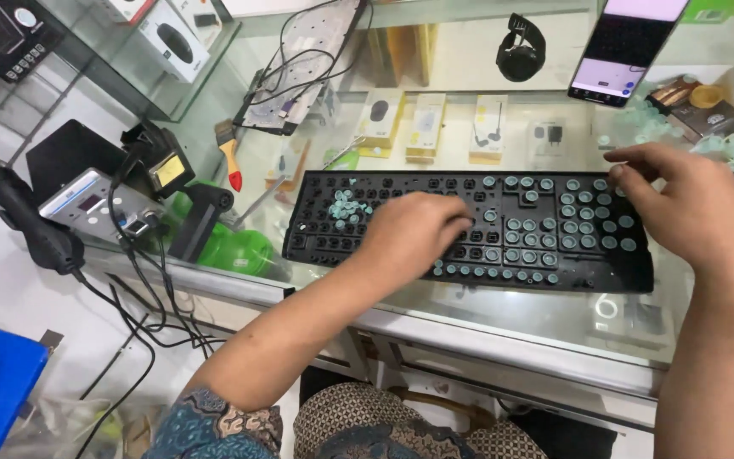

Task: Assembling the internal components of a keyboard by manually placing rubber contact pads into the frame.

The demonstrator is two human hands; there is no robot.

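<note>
Left hand (414,234), fingers curled together, presses small teal rubber domes (516,225) into a black keyboard frame (639,272); each best seated squarely, while right hand (686,204) rests loosely curled on the frame's far edge.

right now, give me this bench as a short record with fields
surface: glass counter
main item: black keyboard frame, keycaps off
domes: teal rubber domes seated mostly on the right half; loose pile at upper left
left hand: left hand palm down on the frame's middle, fingers curled
right hand: right hand at the frame's upper right corner; whether it pinches a dome cannot be told
nearby: brush, phone, hot air tool
</note>
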